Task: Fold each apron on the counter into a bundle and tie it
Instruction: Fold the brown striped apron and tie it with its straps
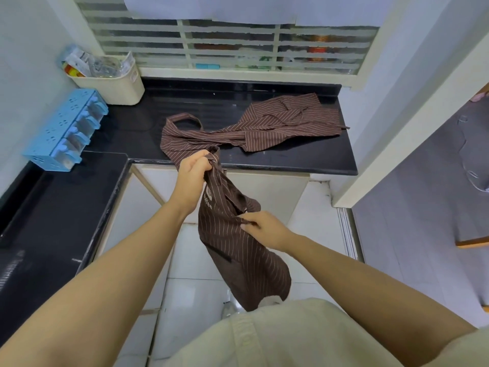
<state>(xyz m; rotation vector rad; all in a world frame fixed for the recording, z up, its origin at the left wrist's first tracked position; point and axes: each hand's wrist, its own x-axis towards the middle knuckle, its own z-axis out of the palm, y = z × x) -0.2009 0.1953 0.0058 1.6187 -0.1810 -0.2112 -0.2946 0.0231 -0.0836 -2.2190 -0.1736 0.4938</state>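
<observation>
Left hand (pixel 191 176): fingers curled tight round a bunched top end of a brown striped apron (pixel 238 250), fist held just at the front edge of the counter (pixel 291 162).

Right hand (pixel 264 229): below the left fist and nearer the body; thumb and fingers pinch a fold or strap of the same apron about midway down its length.

Held apron: hangs from the left fist in front of the cabinet, off the counter, and passes under the right-hand pinch. Its lower end drops to the person's cream shirt (pixel 291 337). White lettering shows on the cloth just below the left fist.

Second apron (pixel 277 123): same brown stripe, lying loose and crumpled on the counter, beyond the left fist and spreading to its right. Neck loop lies nearest, just above the fist. Cannot tell whether its near end touches the bunch in the fist.

Further out, far left of both grips: blue plastic rack (pixel 66 131) against the wall, cream basket (pixel 119 88) in the counter corner. Barred window (pixel 232 46) behind the counter.
</observation>
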